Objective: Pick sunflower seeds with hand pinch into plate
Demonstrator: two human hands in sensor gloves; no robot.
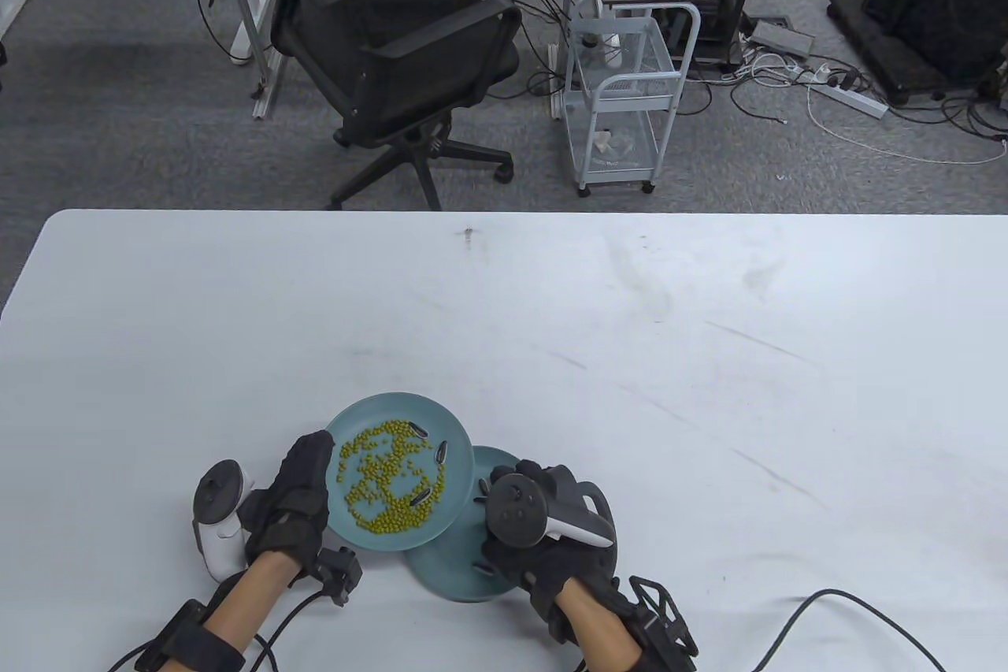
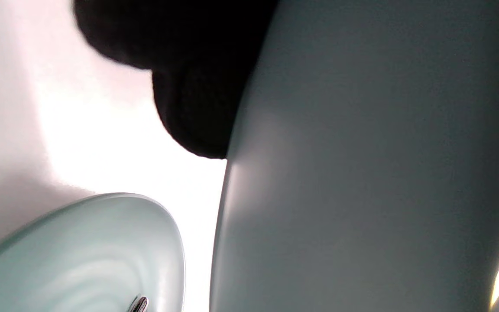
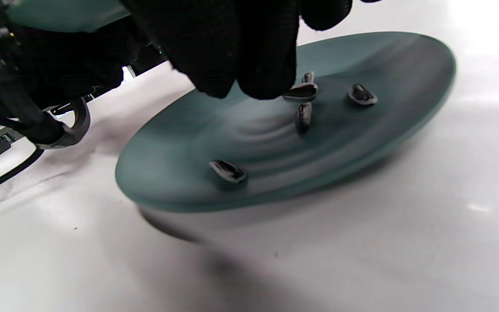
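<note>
My left hand (image 1: pixel 303 483) grips the left rim of a teal plate (image 1: pixel 370 413) and holds it above the table. It carries many small green beans (image 1: pixel 386 483) and three striped sunflower seeds (image 1: pixel 415 432). Its underside fills the left wrist view (image 2: pixel 362 173). A second teal plate (image 1: pixel 449 573) lies on the table below it, partly covered. My right hand (image 1: pixel 492 479) hovers over this plate (image 3: pixel 362 143). Its fingertips (image 3: pixel 249 82) are pressed together, with one seed (image 3: pixel 300 91) at their tips. Several other seeds (image 3: pixel 228 170) lie in this plate.
The white table (image 1: pixel 630 357) stretches far and right of the plates. A black cable (image 1: pixel 827 609) lies at the near right edge. A black office chair (image 1: pixel 402 65) and a white cart (image 1: pixel 622 97) stand on the floor beyond the table.
</note>
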